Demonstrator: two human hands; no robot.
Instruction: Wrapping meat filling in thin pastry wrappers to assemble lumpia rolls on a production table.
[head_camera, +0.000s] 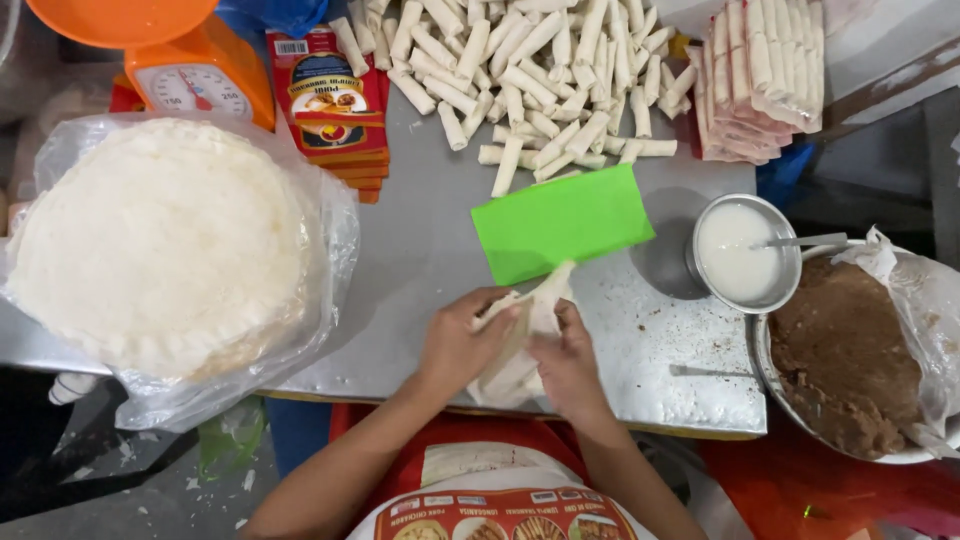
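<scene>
My left hand (458, 345) and my right hand (568, 365) both grip a thin pale wrapper (532, 318) that is partly folded into a roll on the metal table (420, 250). One corner of the wrapper points up toward a bright green card (562, 221) just beyond my hands. A pile of finished white rolls (540, 75) lies at the far side of the table. A big round stack of wrappers (160, 245) sits in clear plastic at the left.
A small metal bowl of white paste (742, 252) with a spoon stands right of the green card. A large bowl of brown filling (850, 355) is at the right edge. Red packets (330, 105), an orange scale (200, 80) and stacked rolls (760, 75) line the back.
</scene>
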